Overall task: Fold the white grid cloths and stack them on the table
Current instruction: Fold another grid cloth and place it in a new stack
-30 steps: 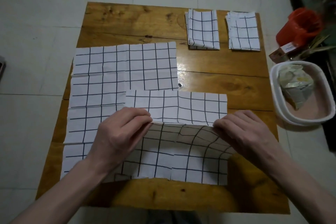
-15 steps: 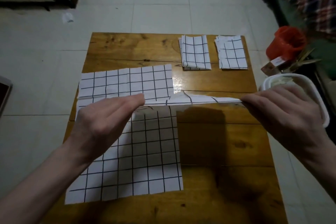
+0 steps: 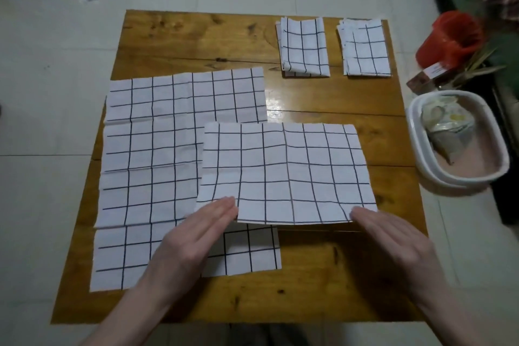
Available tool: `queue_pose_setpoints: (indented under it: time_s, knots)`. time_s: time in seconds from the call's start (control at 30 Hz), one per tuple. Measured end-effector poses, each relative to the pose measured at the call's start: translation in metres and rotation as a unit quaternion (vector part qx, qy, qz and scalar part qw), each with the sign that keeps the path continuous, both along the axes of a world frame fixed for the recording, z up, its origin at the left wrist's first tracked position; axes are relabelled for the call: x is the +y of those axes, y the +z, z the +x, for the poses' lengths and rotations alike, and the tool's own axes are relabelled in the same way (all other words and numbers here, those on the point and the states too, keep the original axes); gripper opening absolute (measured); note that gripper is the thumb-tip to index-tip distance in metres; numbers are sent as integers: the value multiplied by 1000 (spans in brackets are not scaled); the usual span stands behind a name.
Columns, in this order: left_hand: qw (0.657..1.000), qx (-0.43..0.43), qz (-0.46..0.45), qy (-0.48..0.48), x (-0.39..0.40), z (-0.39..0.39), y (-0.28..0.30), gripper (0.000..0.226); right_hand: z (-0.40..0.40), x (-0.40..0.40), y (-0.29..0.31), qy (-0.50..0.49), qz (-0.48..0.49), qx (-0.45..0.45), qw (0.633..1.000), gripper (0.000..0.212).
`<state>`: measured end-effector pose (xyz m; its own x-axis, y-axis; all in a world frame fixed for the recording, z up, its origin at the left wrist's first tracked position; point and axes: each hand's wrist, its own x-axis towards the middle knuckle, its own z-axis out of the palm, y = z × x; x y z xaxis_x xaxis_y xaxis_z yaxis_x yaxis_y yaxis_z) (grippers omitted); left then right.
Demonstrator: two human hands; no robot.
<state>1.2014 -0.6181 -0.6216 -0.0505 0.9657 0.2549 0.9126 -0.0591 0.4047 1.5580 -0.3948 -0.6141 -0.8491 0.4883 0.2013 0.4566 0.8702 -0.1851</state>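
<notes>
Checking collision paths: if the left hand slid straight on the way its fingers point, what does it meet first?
The left hand points up and to the right, fingertips already at the near left corner of the folded grid cloth. Going on, it would run onto or under that cloth first; which one is unclear from this view.

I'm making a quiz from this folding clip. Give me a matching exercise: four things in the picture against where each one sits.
Things:
1. half-folded cloth
2. unfolded cloth
3. two folded stacks
4. white tub

Places:
A. table's far right corner
B. on the floor, right of the table
C. flat on the table's left side
D. at both hands' fingertips

Pairs: 1-D, 2-C, 3-A, 4-B
</notes>
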Motion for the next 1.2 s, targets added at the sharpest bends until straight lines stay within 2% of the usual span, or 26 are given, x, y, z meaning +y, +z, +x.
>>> queue_pose_setpoints:
  time_s: [0.03, 0.07, 0.1, 0.13, 0.2, 0.23, 0.3, 0.4, 0.53, 0.63, 0.77, 0.93, 1.2]
  knots:
    - [1000, -11, -29, -5, -1, 3, -6, 56, -24, -15, -3, 13, -26, -18, 999, 50]
    - [999, 0, -43, -2, -6, 10, -18, 57, -22, -24, -13, -12, -52, -9, 999, 55]
    - [998, 3, -66, -4, -11, 16, -25, 60, -20, -32, -22, -48, -89, -40, 994, 61]
    - [996, -1, -88, -5, -15, 20, -32, 68, -17, -30, -25, -48, -98, -39, 993, 65]
    - [989, -17, -148, 0, -19, 24, -39, 80, -10, -25, -28, -79, -87, -50, 992, 66]
    - [985, -24, -172, 1, -19, 26, -38, 78, -10, -30, -30, -82, -101, -77, 988, 60]
    - [985, -15, -172, 17, -20, 32, -42, 63, -11, -40, -41, -64, -91, -68, 992, 39]
    - [986, 3, -158, 54, -19, 47, -40, 45, -14, -46, -41, -93, -90, -59, 990, 44]
    - [983, 17, -173, 66, -13, 80, -35, 60, -44, -83, -39, -54, -105, -42, 992, 54]
    - [978, 40, -199, 42, -8, 104, -34, 73, -73, -109, -36, 12, -102, -86, 991, 63]
    - [961, 63, -265, 47, -4, 117, -41, 94, -92, -125, -48, -1, -115, -136, 984, 73]
    - [952, 59, -293, 65, -4, 110, -52, 90, -90, -123, -61, -36, -145, -183, 972, 78]
    - [948, 87, -298, 66, -11, 96, -55, 80, -76, -114, -63, -48, -152, -198, 967, 79]
